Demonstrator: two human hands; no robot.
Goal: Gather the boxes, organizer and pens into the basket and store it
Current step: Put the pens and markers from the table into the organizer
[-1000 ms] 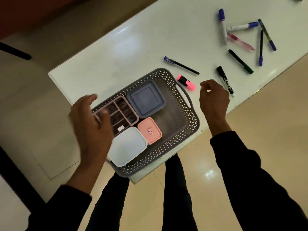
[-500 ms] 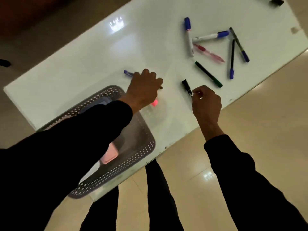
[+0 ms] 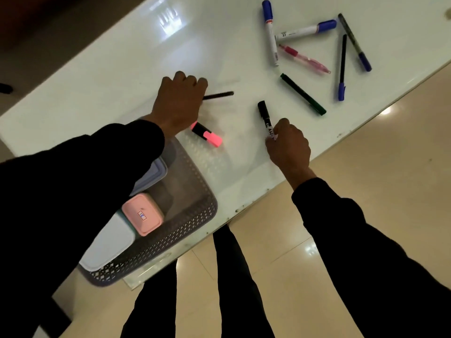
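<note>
Left hand (image 3: 179, 103) closes on the thin black pen (image 3: 218, 95); right hand (image 3: 288, 145) pinches the black marker (image 3: 264, 117). Either could roll off the glossy worktop (image 3: 122, 76).

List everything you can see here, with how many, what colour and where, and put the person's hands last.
table: one, white, under everything
basket: one, grey perforated, near table edge
pink box: one, in the basket
white-lidded box: one, in the basket beside the pink box
blue-grey box: one, in the basket, mostly hidden by the left sleeve
pink highlighter: one, on the table just beyond the basket
black marker: one, at the right hand
thin dark pen: one, under the left hand
green marker: one, table centre-right
blue-capped white markers: two, far side
pink pen: one, far side
slim blue-ended pens: two, far right
left hand: closed over the thin dark pen
right hand: fingers pinching the black marker
</note>
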